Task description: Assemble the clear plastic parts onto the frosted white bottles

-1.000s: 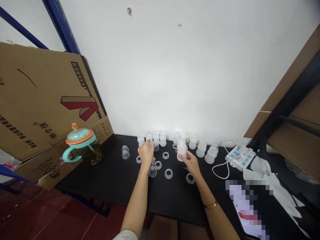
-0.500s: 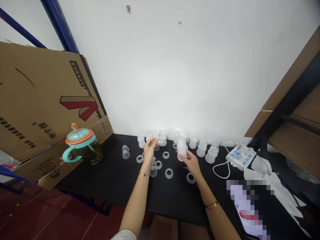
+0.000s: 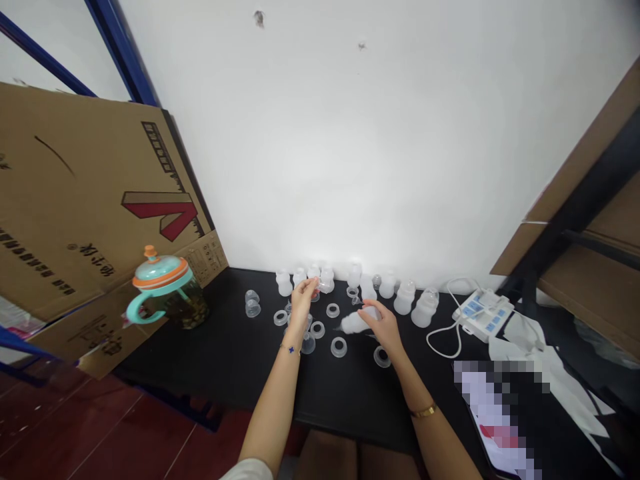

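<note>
Your right hand (image 3: 384, 327) holds white bottle (image 3: 357, 323) | thin end (image 3: 344, 327) points left | your left hand (image 3: 303, 300) pinches clear piece (image 3: 324, 285)

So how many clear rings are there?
6 rings: one far left, one by the left wrist, two mid-table, one near the right hand, one among bottles; more may hide.

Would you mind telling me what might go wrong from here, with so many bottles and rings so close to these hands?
The frosted bottle, lying tilted in the right hand, could slip and scatter the clear rings just below it. The left hand is also working very close to the upright bottles, so it might knock one over, possibly toppling its closely spaced neighbours.
</note>
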A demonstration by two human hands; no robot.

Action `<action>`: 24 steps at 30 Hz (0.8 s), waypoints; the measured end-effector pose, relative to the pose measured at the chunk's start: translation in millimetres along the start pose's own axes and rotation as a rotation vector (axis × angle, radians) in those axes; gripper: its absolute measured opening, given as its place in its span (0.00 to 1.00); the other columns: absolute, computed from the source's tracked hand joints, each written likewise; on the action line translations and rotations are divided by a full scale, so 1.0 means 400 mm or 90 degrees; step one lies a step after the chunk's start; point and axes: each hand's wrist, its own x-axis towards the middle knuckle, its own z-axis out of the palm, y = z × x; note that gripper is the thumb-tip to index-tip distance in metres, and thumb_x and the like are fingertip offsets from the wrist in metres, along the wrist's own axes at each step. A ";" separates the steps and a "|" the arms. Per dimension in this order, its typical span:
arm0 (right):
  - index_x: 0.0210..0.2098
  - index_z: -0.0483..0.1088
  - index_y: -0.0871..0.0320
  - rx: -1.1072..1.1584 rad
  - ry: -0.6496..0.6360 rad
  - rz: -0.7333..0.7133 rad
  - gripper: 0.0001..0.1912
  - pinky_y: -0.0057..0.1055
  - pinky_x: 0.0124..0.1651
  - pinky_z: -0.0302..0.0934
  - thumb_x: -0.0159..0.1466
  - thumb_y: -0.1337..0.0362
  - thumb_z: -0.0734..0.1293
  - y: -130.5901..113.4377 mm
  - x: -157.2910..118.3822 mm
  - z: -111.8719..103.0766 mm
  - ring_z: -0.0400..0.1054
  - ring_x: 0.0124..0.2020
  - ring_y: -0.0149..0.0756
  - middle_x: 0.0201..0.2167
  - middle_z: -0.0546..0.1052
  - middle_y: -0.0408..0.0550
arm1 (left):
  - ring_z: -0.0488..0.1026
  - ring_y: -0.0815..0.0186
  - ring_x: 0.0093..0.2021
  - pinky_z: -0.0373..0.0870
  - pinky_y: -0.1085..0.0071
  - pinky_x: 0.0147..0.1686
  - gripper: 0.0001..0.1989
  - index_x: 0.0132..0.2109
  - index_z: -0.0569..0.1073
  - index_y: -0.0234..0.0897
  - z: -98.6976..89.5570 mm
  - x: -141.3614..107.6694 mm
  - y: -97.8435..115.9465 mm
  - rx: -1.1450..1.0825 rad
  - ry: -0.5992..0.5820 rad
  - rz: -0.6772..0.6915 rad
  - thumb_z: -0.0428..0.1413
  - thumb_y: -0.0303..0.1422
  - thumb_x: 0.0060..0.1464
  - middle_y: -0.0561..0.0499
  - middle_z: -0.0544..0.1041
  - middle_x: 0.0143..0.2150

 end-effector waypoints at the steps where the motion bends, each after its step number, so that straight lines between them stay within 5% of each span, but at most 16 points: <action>1: 0.43 0.80 0.53 -0.001 0.004 -0.001 0.19 0.41 0.53 0.64 0.56 0.50 0.73 -0.001 0.000 0.000 0.74 0.48 0.49 0.43 0.82 0.49 | 0.76 0.65 0.34 0.70 0.72 0.33 0.25 0.40 0.79 0.32 0.001 0.000 0.000 0.002 -0.001 0.000 0.66 0.52 0.46 0.45 0.80 0.37; 9: 0.40 0.80 0.54 0.055 0.084 0.053 0.20 0.42 0.55 0.65 0.58 0.46 0.71 0.002 0.005 -0.009 0.73 0.51 0.52 0.47 0.82 0.51 | 0.75 0.66 0.33 0.69 0.72 0.33 0.27 0.39 0.78 0.33 0.004 -0.001 -0.003 0.018 -0.013 -0.015 0.66 0.54 0.44 0.47 0.79 0.35; 16: 0.41 0.79 0.58 0.251 0.098 0.180 0.25 0.36 0.36 0.73 0.57 0.42 0.70 0.016 0.015 -0.014 0.75 0.47 0.53 0.44 0.81 0.53 | 0.76 0.65 0.32 0.69 0.71 0.33 0.27 0.38 0.79 0.33 0.014 0.003 -0.022 0.038 -0.025 -0.017 0.66 0.55 0.44 0.46 0.80 0.35; 24: 0.36 0.76 0.55 0.307 0.091 0.195 0.22 0.38 0.35 0.78 0.60 0.42 0.67 0.051 0.029 -0.011 0.76 0.48 0.52 0.41 0.80 0.52 | 0.76 0.65 0.32 0.69 0.71 0.34 0.24 0.36 0.78 0.34 0.023 -0.013 -0.026 0.064 -0.080 -0.012 0.64 0.54 0.48 0.48 0.79 0.32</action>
